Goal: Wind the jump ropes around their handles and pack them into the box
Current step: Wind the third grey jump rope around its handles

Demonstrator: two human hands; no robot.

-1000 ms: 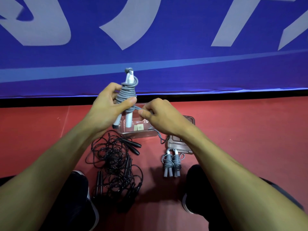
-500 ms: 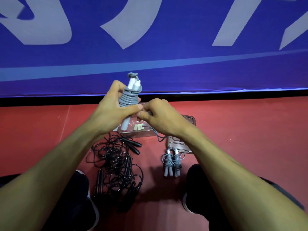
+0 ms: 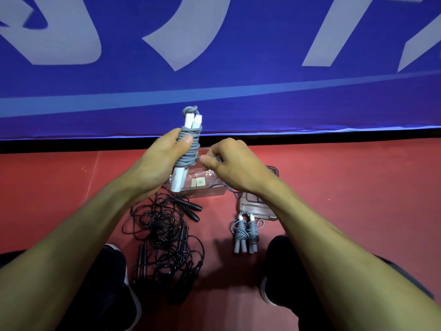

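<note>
Left hand [image 3: 157,163] gripping one wound grey rope bundle [image 3: 188,144]; right hand [image 3: 235,163] pinching its loose end. One finished grey bundle [image 3: 245,231] on floor. Black ropes [image 3: 164,232] tangled, uncountable.

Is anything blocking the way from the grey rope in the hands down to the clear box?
Nothing visible does. The grey rope bundle hangs right above the open clear box; its lid lies off to the side.

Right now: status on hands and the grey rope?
Left hand grips grey jump rope, handles upright. Right hand pinches its loose tail. Clear box below, open. Black ropes tangled, unwound.
</note>
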